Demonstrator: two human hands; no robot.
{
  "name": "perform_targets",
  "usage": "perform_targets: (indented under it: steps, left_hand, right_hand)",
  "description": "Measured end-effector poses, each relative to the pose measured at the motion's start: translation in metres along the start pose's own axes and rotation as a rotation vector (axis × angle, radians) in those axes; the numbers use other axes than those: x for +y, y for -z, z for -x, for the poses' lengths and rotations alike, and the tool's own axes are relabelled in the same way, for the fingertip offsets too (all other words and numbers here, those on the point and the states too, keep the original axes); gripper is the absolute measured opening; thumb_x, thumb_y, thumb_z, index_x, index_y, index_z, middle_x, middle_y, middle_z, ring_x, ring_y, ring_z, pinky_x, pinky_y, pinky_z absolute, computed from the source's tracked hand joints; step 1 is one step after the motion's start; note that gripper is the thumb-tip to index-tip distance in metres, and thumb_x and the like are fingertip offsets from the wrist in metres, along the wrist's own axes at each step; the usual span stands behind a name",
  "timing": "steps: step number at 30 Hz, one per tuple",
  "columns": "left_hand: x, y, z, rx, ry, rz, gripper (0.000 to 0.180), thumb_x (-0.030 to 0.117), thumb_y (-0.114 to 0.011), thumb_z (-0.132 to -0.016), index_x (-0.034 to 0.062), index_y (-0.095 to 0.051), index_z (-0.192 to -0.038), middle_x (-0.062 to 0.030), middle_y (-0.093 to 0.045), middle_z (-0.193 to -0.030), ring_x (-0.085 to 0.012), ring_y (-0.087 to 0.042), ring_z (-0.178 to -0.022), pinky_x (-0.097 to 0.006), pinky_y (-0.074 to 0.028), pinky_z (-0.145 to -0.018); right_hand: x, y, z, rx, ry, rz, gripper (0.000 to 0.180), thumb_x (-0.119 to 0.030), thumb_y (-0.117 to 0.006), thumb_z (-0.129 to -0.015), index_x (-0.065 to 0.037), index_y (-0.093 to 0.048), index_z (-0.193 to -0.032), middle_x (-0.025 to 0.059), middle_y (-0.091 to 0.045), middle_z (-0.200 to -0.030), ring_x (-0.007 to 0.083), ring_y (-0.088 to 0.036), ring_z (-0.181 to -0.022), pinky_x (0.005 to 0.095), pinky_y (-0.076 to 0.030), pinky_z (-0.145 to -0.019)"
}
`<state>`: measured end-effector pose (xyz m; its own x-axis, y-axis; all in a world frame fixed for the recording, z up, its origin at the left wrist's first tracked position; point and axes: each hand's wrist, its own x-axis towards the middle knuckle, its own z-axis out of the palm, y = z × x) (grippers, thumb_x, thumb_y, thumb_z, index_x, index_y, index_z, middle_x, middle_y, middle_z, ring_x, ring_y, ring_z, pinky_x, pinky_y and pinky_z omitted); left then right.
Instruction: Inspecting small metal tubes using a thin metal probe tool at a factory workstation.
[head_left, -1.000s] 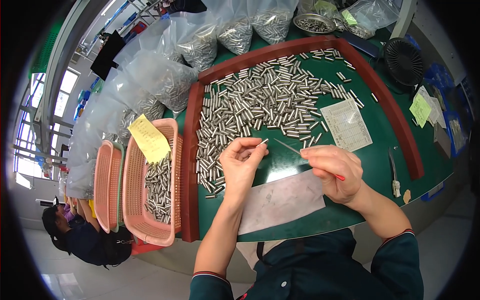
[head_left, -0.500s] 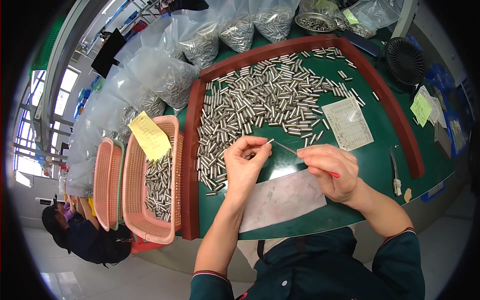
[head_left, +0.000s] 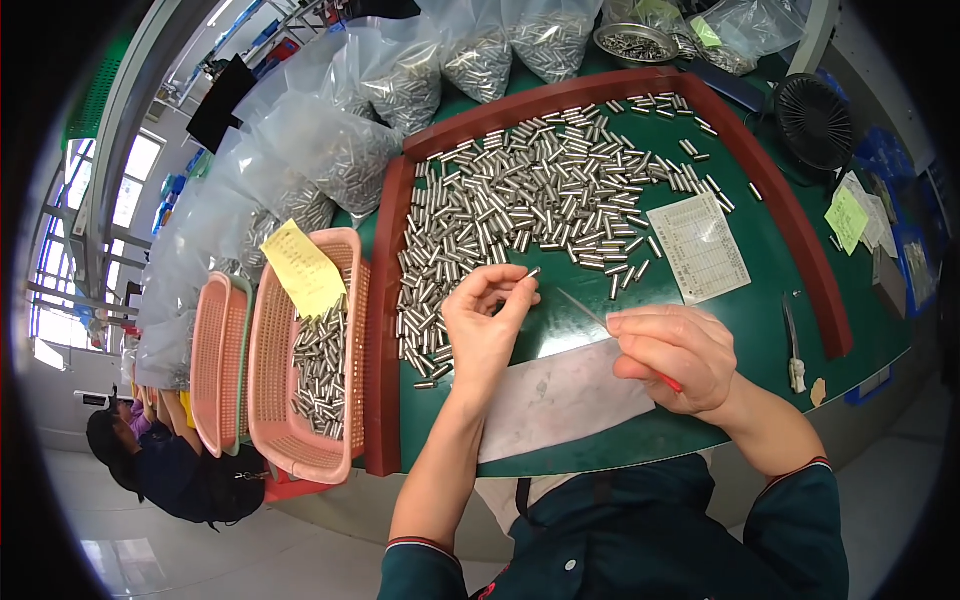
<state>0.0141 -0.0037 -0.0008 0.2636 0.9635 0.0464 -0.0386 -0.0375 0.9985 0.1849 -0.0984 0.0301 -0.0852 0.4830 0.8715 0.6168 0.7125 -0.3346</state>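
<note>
Between the thumb and forefinger of my left hand is a small shiny metal cylinder, its end sticking out past the fingertips. My right hand is closed around a slim metal tool with a red handle. The tool's bare shaft points toward the cylinder, with a gap between them; its exact kind is unclear. Beyond both hands lies a wide heap of similar metal cylinders on the green tabletop. Below the hands, a stained whitish cloth or sheet lies flat near the table's front edge.
A dark red raised border frames the heap. Left of it stand pink baskets, one holding cylinders and a yellow note. Bags of cylinders line the back and left. A printed card, tweezers-like tool and black fan are right.
My right hand has drawn the tool back to the right, so its tip has come away from the cylinder. My left hand still pinches the cylinder, now tilted a little differently.
</note>
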Motion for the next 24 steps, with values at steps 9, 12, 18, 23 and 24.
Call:
perform_targets:
  steps: [9, 12, 18, 23, 24]
  left_hand:
    - [0.002, 0.002, 0.001, -0.12, 0.229, 0.236, 0.011, 0.009, -0.059, -0.086, -0.0018, -0.059, -0.087, -0.0103, -0.064, -0.072, -0.0134, -0.061, -0.061, -0.023, -0.048, -0.06]
    - [0.003, 0.002, 0.002, -0.123, 0.226, 0.225, 0.011, 0.009, -0.059, -0.086, -0.0018, -0.059, -0.087, -0.0106, -0.064, -0.072, -0.0135, -0.061, -0.06, -0.023, -0.048, -0.06]
    - [0.003, 0.003, 0.002, -0.162, 0.225, 0.197, 0.01, 0.01, -0.057, -0.088, 0.0009, -0.059, -0.087, -0.0094, -0.065, -0.073, -0.0133, -0.061, -0.061, -0.022, -0.048, -0.06]
    - [0.001, 0.003, 0.004, -0.183, 0.253, 0.239, 0.012, 0.01, -0.06, -0.086, -0.0019, -0.059, -0.087, -0.0109, -0.065, -0.072, -0.0132, -0.061, -0.061, -0.023, -0.049, -0.06]
    - [0.001, 0.004, 0.004, -0.182, 0.253, 0.239, 0.012, 0.01, -0.06, -0.086, -0.0019, -0.059, -0.087, -0.0109, -0.065, -0.072, -0.0132, -0.061, -0.061, -0.023, -0.049, -0.06]
  right_hand:
    - [0.007, -0.004, 0.003, 0.003, -0.016, -0.071, 0.02, -0.011, -0.071, -0.072, -0.001, -0.059, -0.085, 0.0101, -0.063, -0.08, 0.0236, -0.065, -0.072, 0.0285, -0.055, -0.057]
    - [0.006, -0.004, 0.003, -0.002, -0.015, -0.07, 0.02, -0.011, -0.071, -0.072, -0.001, -0.059, -0.085, 0.0101, -0.062, -0.08, 0.0236, -0.065, -0.072, 0.0286, -0.054, -0.057]
    - [0.005, -0.005, 0.002, -0.01, -0.015, -0.066, 0.021, -0.011, -0.071, -0.071, -0.001, -0.059, -0.084, 0.0105, -0.062, -0.08, 0.024, -0.065, -0.072, 0.0286, -0.054, -0.057]
    - [0.008, -0.013, 0.007, -0.012, -0.015, -0.09, 0.021, -0.006, -0.07, -0.07, 0.001, -0.059, -0.086, 0.0122, -0.062, -0.081, 0.0253, -0.065, -0.073, 0.0295, -0.054, -0.058]
    - [0.009, -0.015, 0.007, -0.014, -0.019, -0.105, 0.021, -0.002, -0.069, -0.069, 0.002, -0.059, -0.087, 0.0128, -0.062, -0.082, 0.0259, -0.065, -0.073, 0.03, -0.055, -0.059]
